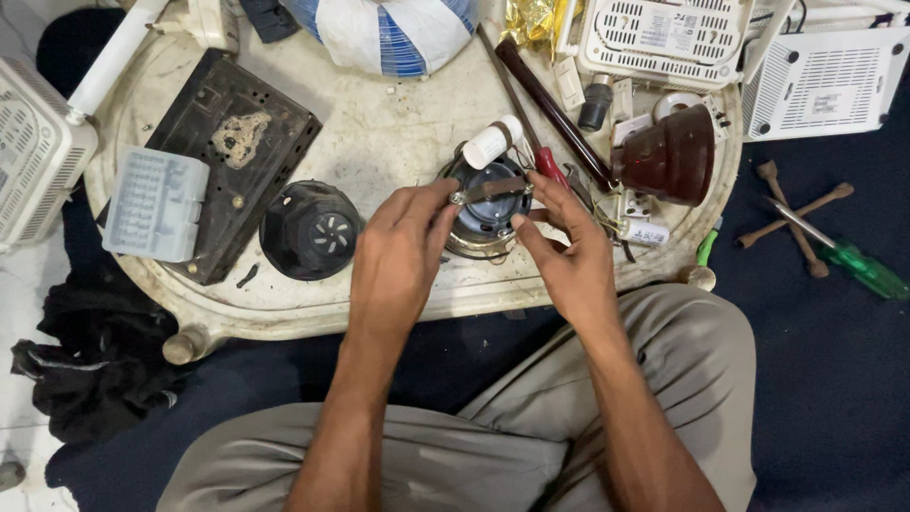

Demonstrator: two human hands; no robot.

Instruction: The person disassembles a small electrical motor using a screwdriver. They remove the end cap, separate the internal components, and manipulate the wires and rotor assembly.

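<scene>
On the round white work table (379,133) sits a round metal motor housing (483,223) with a dark centre. A small metal bracket bar (491,190) lies across its top. My left hand (398,256) pinches the left end of that bar with thumb and fingers. My right hand (569,256) holds the bar's right end and the housing's rim from the right. A red-handled screwdriver (548,163) and a white cylinder (491,144) lie just behind the housing.
A black round cap (311,229) lies left of the housing, beside a black perforated plate (232,142) and a clear plastic box (154,204). A brown domed cover (668,156) is at right. White vented boxes (664,38) are behind. A green screwdriver (858,265) lies on the floor.
</scene>
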